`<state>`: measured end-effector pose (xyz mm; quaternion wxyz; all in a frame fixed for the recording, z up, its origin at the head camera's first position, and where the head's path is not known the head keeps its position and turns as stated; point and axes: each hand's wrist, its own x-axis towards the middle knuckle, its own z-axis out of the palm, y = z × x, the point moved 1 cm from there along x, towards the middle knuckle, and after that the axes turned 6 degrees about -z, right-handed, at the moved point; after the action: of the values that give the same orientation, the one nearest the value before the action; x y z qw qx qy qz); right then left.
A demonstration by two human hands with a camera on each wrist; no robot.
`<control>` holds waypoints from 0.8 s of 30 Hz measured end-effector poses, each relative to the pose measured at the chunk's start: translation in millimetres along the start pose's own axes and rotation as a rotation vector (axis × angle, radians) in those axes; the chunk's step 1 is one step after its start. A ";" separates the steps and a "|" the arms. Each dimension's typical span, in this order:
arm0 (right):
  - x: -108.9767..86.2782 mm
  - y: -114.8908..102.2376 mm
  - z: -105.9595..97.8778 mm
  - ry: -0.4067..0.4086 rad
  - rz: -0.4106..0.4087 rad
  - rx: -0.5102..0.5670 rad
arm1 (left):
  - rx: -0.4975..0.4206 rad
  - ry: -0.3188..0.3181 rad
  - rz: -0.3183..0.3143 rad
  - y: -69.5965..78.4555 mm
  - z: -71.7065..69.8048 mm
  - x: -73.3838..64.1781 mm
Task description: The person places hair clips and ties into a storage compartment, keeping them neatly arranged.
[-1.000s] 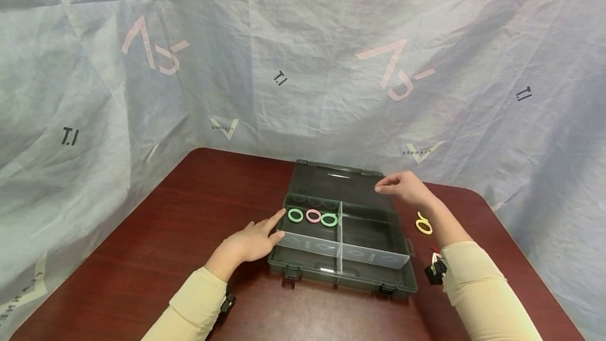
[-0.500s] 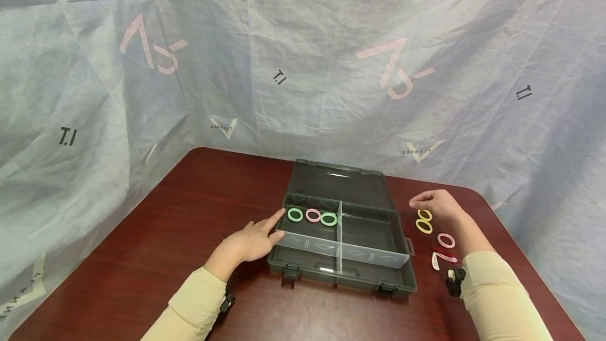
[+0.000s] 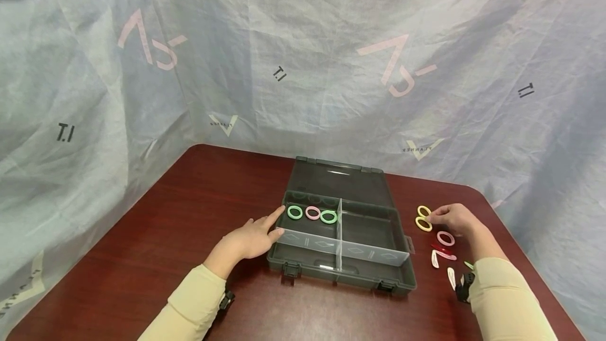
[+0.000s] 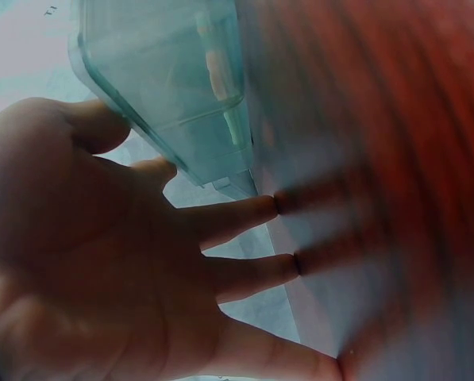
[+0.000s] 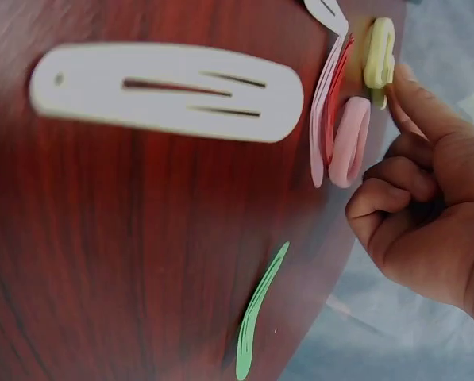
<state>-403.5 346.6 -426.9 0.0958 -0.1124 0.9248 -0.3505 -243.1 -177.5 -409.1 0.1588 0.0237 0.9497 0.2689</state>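
Note:
My left hand (image 3: 250,238) rests at the left wall of a dark translucent divided box (image 3: 343,278), its fingers spread. In the left wrist view, the thumb and index finger lie against the box wall, and the other fingertips touch the table. On the right, my right hand (image 3: 456,220) pinches a yellow hair tie (image 3: 423,224) at its edge between thumb and index finger. A second yellow hair tie (image 3: 424,211) lies just behind it. In the right wrist view the remaining fingers are curled. Two green hair ties (image 3: 294,212) and a pink one (image 3: 313,213) sit in the box's back-left compartment.
Beside the right forearm lie a pink hair tie (image 3: 445,238), a red hair clip (image 3: 441,249), a pink hair clip (image 3: 446,256), white hair clips (image 3: 435,259) and a green hair clip (image 5: 260,313). The box lid (image 3: 338,183) stands open at the back; curtains surround the table.
My right hand has moved from over the lid, right and toward me, down to the yellow hair ties. More clips show beside the forearm. The left hand has stayed at the box.

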 end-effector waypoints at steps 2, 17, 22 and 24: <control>-0.2 0.2 0.3 -0.015 0.022 0.007 | 0.003 0.001 0.001 -0.3 -0.2 0.4; -2.9 -1.7 4.0 0.000 -0.018 -0.082 | -0.009 -0.004 0.002 1.4 -0.3 -0.2; -3.3 -3.5 5.7 0.003 -0.057 -0.103 | -0.008 -0.004 0.000 0.5 0.2 1.2; -2.6 -5.1 6.3 -0.003 -0.080 -0.113 | -0.006 -0.003 -0.001 0.2 0.3 1.3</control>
<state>-398.7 339.7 -427.9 0.0766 -0.1550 0.9378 -0.3009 -244.2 -177.1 -409.6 0.1604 0.0232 0.9486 0.2717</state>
